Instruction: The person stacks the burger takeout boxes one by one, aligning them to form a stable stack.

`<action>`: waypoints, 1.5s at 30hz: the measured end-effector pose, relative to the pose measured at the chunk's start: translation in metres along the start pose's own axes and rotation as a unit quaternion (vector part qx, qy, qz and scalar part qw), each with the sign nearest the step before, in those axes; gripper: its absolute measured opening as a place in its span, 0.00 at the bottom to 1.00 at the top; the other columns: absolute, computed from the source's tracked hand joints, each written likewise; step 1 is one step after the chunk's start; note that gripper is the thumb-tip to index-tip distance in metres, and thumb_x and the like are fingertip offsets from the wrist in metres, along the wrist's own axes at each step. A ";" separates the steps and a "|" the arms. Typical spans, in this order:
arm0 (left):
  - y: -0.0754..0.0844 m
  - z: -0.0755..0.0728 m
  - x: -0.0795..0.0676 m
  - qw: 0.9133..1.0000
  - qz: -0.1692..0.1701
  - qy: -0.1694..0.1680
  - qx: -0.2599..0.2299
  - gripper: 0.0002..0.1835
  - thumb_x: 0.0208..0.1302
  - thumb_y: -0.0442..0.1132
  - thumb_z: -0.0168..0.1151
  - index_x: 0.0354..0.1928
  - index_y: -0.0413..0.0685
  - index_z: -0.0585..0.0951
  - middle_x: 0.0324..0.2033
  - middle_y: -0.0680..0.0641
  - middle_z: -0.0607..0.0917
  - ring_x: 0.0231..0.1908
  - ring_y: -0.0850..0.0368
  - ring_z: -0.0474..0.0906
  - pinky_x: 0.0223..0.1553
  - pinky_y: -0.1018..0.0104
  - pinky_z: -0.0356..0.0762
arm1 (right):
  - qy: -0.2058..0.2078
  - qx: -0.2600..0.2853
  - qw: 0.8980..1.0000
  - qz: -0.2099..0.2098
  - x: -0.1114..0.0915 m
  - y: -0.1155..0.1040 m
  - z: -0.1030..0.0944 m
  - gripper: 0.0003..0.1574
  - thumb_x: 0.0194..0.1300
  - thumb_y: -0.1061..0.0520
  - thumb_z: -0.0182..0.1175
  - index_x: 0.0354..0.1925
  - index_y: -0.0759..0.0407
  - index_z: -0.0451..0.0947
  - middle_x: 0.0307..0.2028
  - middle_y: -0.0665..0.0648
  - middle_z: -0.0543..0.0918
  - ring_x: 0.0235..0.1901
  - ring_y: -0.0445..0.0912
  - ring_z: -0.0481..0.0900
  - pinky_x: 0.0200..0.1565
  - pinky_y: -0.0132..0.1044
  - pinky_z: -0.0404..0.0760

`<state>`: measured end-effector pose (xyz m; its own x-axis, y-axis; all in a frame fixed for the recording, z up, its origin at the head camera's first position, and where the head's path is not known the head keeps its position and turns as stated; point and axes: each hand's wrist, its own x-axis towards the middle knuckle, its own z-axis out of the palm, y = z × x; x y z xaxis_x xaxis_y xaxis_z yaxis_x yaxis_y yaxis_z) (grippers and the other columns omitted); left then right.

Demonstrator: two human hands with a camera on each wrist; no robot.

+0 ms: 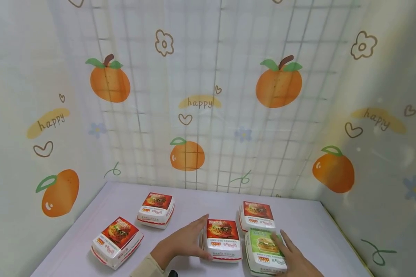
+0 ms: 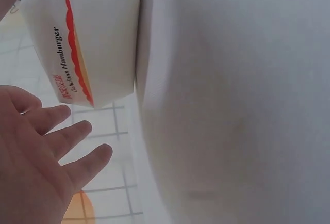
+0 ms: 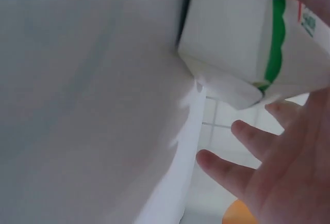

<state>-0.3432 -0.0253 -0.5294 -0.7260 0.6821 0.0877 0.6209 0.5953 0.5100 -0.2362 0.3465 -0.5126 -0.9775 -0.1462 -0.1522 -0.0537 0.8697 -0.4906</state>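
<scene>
My left hand (image 1: pixel 183 242) is at the left side of a red-and-white hamburger box (image 1: pixel 223 240), with thumb near its front corner and forefinger by its back corner. In the left wrist view the fingers (image 2: pixel 77 141) are spread out, and the box's white side (image 2: pixel 105 38) stands beside them. Over the right edge of a green-topped hamburger box (image 1: pixel 265 252) lies my right hand (image 1: pixel 294 256). The right wrist view has its fingers (image 3: pixel 258 141) stretched past that box (image 3: pixel 227 33). Firm contact cannot be told.
Directly behind the green box sits another red hamburger box (image 1: pixel 257 216). Two more stand at the left, one farther back (image 1: pixel 156 209) and one nearer (image 1: pixel 117 241). A curtain printed with oranges (image 1: pixel 187 156) surrounds the pale table (image 1: pixel 190 206) at the back and sides.
</scene>
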 end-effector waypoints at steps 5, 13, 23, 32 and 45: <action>-0.003 0.006 0.004 1.000 0.004 -0.008 0.001 0.71 0.37 0.82 0.62 0.78 0.51 0.45 0.74 0.47 0.54 0.71 0.51 0.53 0.67 0.52 0.57 | -0.011 0.022 1.000 0.004 0.002 0.001 0.002 0.73 0.50 0.32 0.70 0.77 0.58 0.40 0.71 0.73 0.40 0.61 0.80 0.54 0.46 0.68 0.74; -0.005 0.009 0.009 1.000 0.000 -0.007 0.010 0.73 0.35 0.82 0.62 0.77 0.48 0.46 0.74 0.48 0.53 0.72 0.53 0.51 0.67 0.53 0.57 | 0.028 -0.012 0.999 0.007 0.005 -0.005 0.004 0.78 0.42 0.28 0.72 0.76 0.60 0.44 0.69 0.74 0.48 0.54 0.71 0.68 0.40 0.59 0.78; -0.002 0.006 0.011 1.000 -0.001 0.000 0.021 0.74 0.35 0.81 0.64 0.77 0.45 0.46 0.74 0.47 0.53 0.71 0.54 0.52 0.67 0.57 0.57 | 0.014 0.000 0.997 0.074 0.004 -0.019 -0.003 0.85 0.32 0.25 0.75 0.77 0.53 0.42 0.70 0.71 0.46 0.52 0.66 0.69 0.47 0.65 0.74; -0.006 0.003 0.001 1.000 -0.012 0.005 0.024 0.74 0.34 0.81 0.64 0.77 0.46 0.45 0.74 0.47 0.55 0.71 0.54 0.54 0.67 0.58 0.58 | 0.033 -0.026 0.998 0.047 -0.001 -0.029 -0.008 0.82 0.37 0.25 0.72 0.77 0.53 0.42 0.70 0.70 0.48 0.52 0.66 0.69 0.48 0.67 0.73; -0.015 -0.008 -0.017 0.999 -0.039 0.006 0.012 0.73 0.35 0.79 0.66 0.77 0.47 0.45 0.75 0.49 0.53 0.71 0.54 0.53 0.67 0.55 0.58 | 0.069 -0.048 0.996 -0.020 0.003 -0.047 -0.015 0.78 0.41 0.28 0.72 0.78 0.50 0.42 0.72 0.66 0.47 0.53 0.62 0.69 0.45 0.61 0.77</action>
<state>-0.3429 -0.0490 -0.5316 -0.7753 0.6289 0.0583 0.5698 0.6564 0.4944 -0.2401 0.3123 -0.4775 -0.9926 -0.1206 -0.0110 -0.1057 0.9069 -0.4078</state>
